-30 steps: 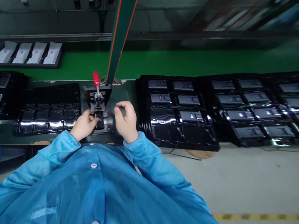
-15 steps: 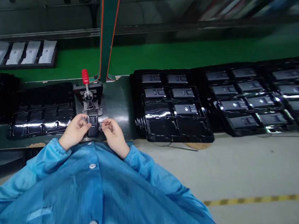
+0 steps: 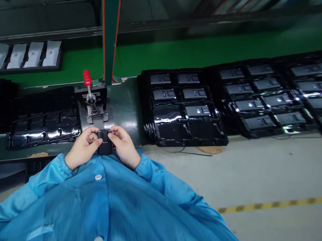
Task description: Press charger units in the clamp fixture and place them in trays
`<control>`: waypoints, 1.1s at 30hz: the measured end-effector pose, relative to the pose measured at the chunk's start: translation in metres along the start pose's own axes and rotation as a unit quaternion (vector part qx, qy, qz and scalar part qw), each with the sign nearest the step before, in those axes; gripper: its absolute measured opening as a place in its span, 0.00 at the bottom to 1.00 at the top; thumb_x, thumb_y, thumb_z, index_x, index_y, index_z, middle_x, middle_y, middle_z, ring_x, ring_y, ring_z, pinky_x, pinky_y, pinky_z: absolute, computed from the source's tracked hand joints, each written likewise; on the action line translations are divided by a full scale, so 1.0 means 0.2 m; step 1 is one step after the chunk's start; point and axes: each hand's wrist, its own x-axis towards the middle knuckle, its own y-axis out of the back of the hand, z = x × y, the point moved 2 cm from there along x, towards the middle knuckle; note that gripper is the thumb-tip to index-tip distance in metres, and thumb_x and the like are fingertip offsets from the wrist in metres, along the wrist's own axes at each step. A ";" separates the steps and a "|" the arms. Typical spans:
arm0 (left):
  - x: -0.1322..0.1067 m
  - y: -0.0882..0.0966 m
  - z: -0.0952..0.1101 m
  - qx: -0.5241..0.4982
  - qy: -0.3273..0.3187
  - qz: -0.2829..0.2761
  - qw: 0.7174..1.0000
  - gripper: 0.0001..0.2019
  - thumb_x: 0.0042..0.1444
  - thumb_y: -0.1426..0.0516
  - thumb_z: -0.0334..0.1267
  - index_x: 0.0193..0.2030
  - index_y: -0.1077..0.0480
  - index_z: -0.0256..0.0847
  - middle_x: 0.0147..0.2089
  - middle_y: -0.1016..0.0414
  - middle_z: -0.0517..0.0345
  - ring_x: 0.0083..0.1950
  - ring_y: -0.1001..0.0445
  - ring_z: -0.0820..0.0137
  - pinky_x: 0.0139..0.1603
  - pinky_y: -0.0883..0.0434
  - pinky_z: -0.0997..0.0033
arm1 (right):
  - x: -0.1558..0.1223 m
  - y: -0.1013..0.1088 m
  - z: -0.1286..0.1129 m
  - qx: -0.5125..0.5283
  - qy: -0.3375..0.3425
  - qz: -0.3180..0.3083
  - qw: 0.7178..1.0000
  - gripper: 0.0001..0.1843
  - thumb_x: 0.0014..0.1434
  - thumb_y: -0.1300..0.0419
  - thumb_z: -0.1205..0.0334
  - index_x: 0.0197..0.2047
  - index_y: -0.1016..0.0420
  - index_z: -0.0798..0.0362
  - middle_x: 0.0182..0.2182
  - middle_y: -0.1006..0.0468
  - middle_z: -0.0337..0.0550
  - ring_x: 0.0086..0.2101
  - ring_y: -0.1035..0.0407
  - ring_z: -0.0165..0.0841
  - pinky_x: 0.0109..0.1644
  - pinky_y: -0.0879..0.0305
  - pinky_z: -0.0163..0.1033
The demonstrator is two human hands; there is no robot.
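Between my hands, close to my body, is a small flat black plastic device [image 3: 105,145] with pale lettering on its face. My left hand [image 3: 85,147] pinches its left side, thumb on the front. On its upper right corner, my right hand [image 3: 124,145] grips with thumb and fingers. Just beyond stands a metal toggle clamp fixture [image 3: 94,108] with a red handle [image 3: 87,78] pointing up. The device is apart from the fixture, and its back is hidden.
To the right lie stacked black trays [image 3: 165,136] with grey-black devices in their pockets. Another black tray stack [image 3: 46,120] sits left of the fixture. A box with white packets [image 3: 53,53] is at the far left. A green post [image 3: 109,30] rises behind the fixture.
The device has come off the fixture toward my body. My right hand, earlier beside it, now holds its upper right corner, while my left hand keeps its pinch.
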 end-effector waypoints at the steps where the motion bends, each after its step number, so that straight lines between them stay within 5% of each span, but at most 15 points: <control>1: 0.00 -0.01 0.00 0.003 0.000 -0.005 1.000 0.23 0.60 0.34 0.48 0.56 0.35 0.43 0.28 0.34 0.70 0.28 0.35 0.73 0.31 0.36 0.73 | -0.01 0.01 0.00 0.006 -0.003 0.006 1.000 0.17 0.57 0.31 0.51 0.44 0.28 0.49 0.33 0.30 0.34 0.31 0.35 0.29 0.34 0.38 0.34; 9: 0.04 -0.16 -0.02 0.032 -0.014 -0.057 0.998 0.22 0.63 0.35 0.49 0.58 0.34 0.44 0.29 0.34 0.68 0.29 0.35 0.74 0.31 0.37 0.76 | -0.13 0.16 0.02 0.038 0.020 0.041 0.998 0.19 0.58 0.30 0.45 0.42 0.29 0.48 0.29 0.30 0.33 0.30 0.37 0.30 0.35 0.40 0.36; 14: 0.09 -0.31 0.05 0.037 -0.020 -0.102 0.994 0.22 0.64 0.35 0.49 0.59 0.34 0.44 0.31 0.33 0.67 0.31 0.33 0.73 0.33 0.35 0.76 | -0.29 0.25 0.00 0.073 0.045 0.038 0.996 0.22 0.60 0.29 0.44 0.46 0.28 0.49 0.31 0.27 0.34 0.30 0.36 0.29 0.35 0.40 0.36; 19: 0.13 -0.49 0.13 0.048 -0.019 -0.214 0.975 0.28 0.66 0.37 0.51 0.67 0.38 0.45 0.37 0.26 0.61 0.38 0.27 0.70 0.42 0.29 0.70 | -0.44 0.43 -0.16 0.026 0.127 0.137 0.982 0.15 0.64 0.33 0.48 0.46 0.27 0.49 0.35 0.24 0.37 0.34 0.31 0.31 0.40 0.34 0.38; 22: 0.13 -0.56 0.14 0.088 -0.010 -0.270 0.959 0.25 0.65 0.38 0.53 0.63 0.32 0.44 0.44 0.21 0.54 0.45 0.23 0.65 0.51 0.26 0.64 | -0.46 0.60 -0.29 0.006 0.158 0.214 0.964 0.15 0.63 0.33 0.50 0.47 0.28 0.48 0.35 0.22 0.38 0.35 0.28 0.33 0.40 0.31 0.39; 28: 0.11 -0.57 0.11 0.190 -0.002 -0.366 0.911 0.17 0.63 0.37 0.50 0.53 0.23 0.44 0.45 0.18 0.52 0.47 0.21 0.62 0.52 0.23 0.61 | -0.36 0.87 -0.49 0.007 0.134 0.290 0.948 0.27 0.56 0.35 0.57 0.59 0.30 0.47 0.27 0.29 0.30 0.25 0.36 0.29 0.27 0.38 0.34; 33: 0.14 -0.48 0.12 0.220 -0.036 -0.333 0.916 0.17 0.64 0.37 0.51 0.54 0.22 0.46 0.47 0.17 0.53 0.48 0.19 0.61 0.54 0.22 0.60 | -0.21 0.96 -0.59 -0.033 0.108 0.335 0.936 0.21 0.54 0.38 0.59 0.52 0.30 0.49 0.24 0.35 0.28 0.23 0.37 0.28 0.23 0.39 0.33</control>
